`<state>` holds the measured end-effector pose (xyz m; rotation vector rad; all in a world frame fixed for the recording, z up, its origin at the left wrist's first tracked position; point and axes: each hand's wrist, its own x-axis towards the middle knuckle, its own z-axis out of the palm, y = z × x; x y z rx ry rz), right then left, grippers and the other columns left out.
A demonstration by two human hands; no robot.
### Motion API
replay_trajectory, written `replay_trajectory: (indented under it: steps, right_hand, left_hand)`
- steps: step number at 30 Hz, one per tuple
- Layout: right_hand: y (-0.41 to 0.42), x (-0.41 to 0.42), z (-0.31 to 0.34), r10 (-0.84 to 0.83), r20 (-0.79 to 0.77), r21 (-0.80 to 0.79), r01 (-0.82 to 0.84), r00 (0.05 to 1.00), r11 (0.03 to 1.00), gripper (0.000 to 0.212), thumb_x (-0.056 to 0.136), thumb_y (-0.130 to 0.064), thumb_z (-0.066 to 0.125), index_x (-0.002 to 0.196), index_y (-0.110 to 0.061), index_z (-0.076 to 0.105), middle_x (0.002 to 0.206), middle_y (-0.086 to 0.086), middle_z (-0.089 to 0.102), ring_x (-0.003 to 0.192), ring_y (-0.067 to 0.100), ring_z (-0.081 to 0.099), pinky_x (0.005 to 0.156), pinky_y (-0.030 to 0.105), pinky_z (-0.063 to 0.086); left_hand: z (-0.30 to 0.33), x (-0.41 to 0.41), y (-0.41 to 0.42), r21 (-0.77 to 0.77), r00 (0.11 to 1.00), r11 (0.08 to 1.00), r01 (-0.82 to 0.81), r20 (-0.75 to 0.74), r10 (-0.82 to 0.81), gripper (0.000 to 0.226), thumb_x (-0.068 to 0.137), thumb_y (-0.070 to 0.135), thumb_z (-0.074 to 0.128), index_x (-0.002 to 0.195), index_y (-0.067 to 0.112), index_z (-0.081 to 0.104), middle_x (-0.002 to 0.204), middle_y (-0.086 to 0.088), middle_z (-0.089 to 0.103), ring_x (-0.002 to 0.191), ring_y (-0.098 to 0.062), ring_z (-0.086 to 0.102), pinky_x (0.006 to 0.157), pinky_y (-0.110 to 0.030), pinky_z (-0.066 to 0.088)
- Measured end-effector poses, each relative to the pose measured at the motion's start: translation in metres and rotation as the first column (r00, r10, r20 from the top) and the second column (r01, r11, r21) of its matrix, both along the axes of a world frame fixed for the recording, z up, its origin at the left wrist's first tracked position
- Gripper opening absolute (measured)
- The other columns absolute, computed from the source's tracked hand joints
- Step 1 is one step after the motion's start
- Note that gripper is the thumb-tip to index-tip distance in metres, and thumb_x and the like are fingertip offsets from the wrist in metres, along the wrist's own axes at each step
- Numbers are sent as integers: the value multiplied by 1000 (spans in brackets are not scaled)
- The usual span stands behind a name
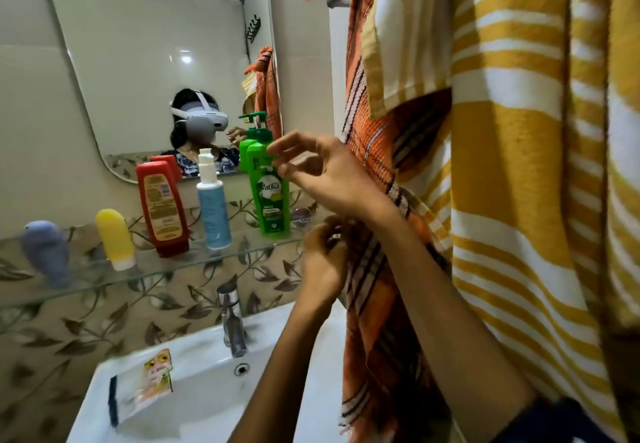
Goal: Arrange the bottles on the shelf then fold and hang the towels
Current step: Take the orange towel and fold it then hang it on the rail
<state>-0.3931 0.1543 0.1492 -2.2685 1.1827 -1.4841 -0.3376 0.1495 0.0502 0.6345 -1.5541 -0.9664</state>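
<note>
Several bottles stand upright in a row on the glass shelf [173, 266]: a purple one [46, 252], a yellow one [114, 238], a red one [161, 207], a white-and-blue spray bottle [213, 207] and a green pump bottle [270, 193]. My right hand [322, 168] hovers just right of the green bottle, fingers spread, fingertips close to its shoulder. My left hand [323, 255] sits lower, fingers curled at the edge of the orange checked towel [374, 200]. A yellow-and-white striped towel [519, 165] hangs at the right, unfolded.
A white sink [194, 390] with a chrome tap [232, 318] lies below the shelf; a small packet [156, 376] rests in the basin. A mirror [156, 61] hangs above the shelf. The wall behind carries leaf-patterned tiles.
</note>
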Motion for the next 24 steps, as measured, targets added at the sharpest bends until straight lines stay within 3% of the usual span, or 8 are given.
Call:
replay_trajectory:
  steps: [4,7,10,13,16,18,20,24]
  right_hand:
    - [25,-3,6,-138,-111,-120,125,984,985,24,86,-4,65,108,-15,64,93,-14,59,89,2,61,78,13,52]
    - [48,-3,5,-309,-261,-197,263,914,945,28,84,-17,69,111,-22,64,104,-11,56,107,8,53,95,28,47]
    - [67,4,3,-559,-433,-312,465,707,829,35,86,-36,63,121,-35,58,140,-4,41,137,16,25,120,44,10]
    - [83,17,0,-600,-481,-348,489,640,800,31,91,-42,53,120,-34,58,152,-5,28,146,19,8,118,43,-5]
    - [99,36,-9,-543,-442,-276,468,713,839,27,98,-33,45,122,-25,55,140,2,47,142,23,26,116,38,19]
    - [114,48,-18,-515,-394,-240,456,761,857,22,99,-26,42,117,-21,55,121,4,59,124,25,48,96,36,42]
    - [122,54,-26,-473,-328,-204,428,818,880,16,98,-21,43,108,-18,55,108,4,64,100,26,60,78,35,47]
    - [135,60,-38,-314,-219,-50,311,924,949,13,97,-23,46,94,-14,54,90,8,67,82,30,62,70,39,48]
  left_hand:
    - [3,19,10,-57,990,992,-111,-97,105,22,97,13,47,93,18,67,88,-2,70,86,-12,65,80,-33,53]
    - [3,36,15,-125,955,951,-282,-130,266,19,93,26,49,94,19,66,83,0,68,82,-18,63,77,-38,53]
    - [4,57,27,-186,916,897,-401,-107,387,21,95,27,45,83,19,60,70,1,58,67,-14,54,61,-39,47]
    - [6,77,49,-178,912,895,-410,-93,399,28,100,17,39,75,17,51,65,1,48,59,-5,42,55,-28,37]
    - [10,91,87,-168,911,897,-410,-127,392,28,100,22,35,78,17,52,69,1,52,61,-2,49,56,-13,40]
    - [10,101,116,-136,916,909,-394,-141,376,25,92,40,40,86,21,54,75,7,58,68,5,58,58,-8,45]
    - [4,115,137,-102,934,931,-350,-107,339,31,75,56,58,99,37,51,87,19,63,80,10,62,64,-9,51]
    - [-21,137,159,-229,889,878,-421,91,450,98,59,14,87,125,56,29,116,5,51,101,-3,58,79,-9,51]
